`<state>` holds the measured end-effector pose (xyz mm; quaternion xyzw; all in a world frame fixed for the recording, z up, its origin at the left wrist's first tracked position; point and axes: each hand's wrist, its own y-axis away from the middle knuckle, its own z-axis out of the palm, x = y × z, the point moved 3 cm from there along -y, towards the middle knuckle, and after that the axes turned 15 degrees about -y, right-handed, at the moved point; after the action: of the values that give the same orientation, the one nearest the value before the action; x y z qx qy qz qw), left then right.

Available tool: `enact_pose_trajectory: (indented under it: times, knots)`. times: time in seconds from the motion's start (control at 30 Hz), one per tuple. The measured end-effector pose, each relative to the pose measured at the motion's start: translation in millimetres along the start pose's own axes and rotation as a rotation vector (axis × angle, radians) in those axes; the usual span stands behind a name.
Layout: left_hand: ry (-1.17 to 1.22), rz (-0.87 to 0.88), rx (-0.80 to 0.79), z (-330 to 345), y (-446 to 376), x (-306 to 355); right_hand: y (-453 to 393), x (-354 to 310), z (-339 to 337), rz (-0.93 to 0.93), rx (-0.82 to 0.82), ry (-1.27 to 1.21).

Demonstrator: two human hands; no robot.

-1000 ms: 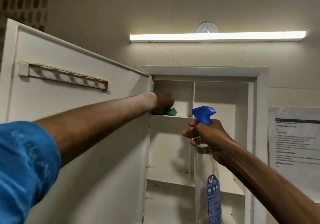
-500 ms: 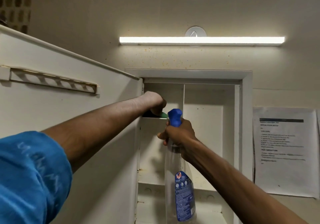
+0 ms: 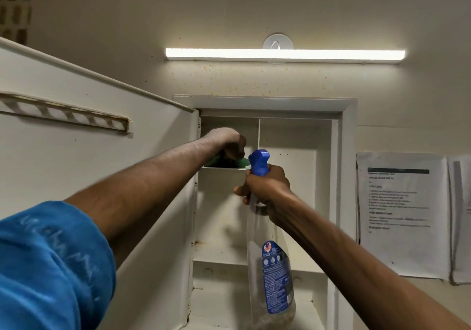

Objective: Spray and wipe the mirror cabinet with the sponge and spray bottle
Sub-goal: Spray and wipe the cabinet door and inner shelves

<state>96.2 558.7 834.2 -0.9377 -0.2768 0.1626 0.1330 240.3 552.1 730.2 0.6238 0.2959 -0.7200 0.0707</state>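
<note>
Two things in your grasp: your left hand curls down on the soft, light sponge on the top shelf; press flat. Your right hand wraps the bottle at its neck, likely slippery when wet.

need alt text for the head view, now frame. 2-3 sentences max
A person's left hand presses a green sponge onto the top shelf inside an open white wall cabinet, while the right hand grips the neck of a clear plastic spray bottle with a blue trigger head. A lit tube light hangs above; printed paper sheets are on the wall at right.
</note>
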Motion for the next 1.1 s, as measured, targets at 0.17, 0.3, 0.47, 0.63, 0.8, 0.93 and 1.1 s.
enact_pose_trajectory:
  times: [0.17, 0.3, 0.47, 0.63, 0.8, 0.93, 1.1]
  knots:
    - [0.052, 0.154, -0.011, -5.5, 12.4, 23.6, 5.9, 5.0, -7.1, 0.028, -0.012, -0.009]
    - [0.127, 0.181, 0.025, -0.4, 20.9, 17.8, 11.5, 9.0, -11.0, 0.061, -0.029, -0.014]
    - [0.232, 0.182, 0.064, -1.8, 33.8, 13.0, 16.1, 15.8, -13.7, 0.055, -0.034, -0.036]
    - [0.267, 0.212, 0.054, -8.6, 51.0, 11.2, 19.1, 22.1, -13.6, 0.072, -0.047, -0.047]
    - [0.279, 0.196, 0.071, -11.7, 68.1, 10.1, 21.7, 28.0, -10.6, 0.082, -0.059, -0.048]
    - [0.274, 0.168, 0.091, -15.4, 79.2, 10.9, 21.7, 31.6, -10.7, 0.087, -0.058, -0.051]
    - [0.242, 0.105, 0.142, -16.5, 92.9, 10.1, 23.0, 34.8, -16.3, 0.090, -0.053, -0.068]
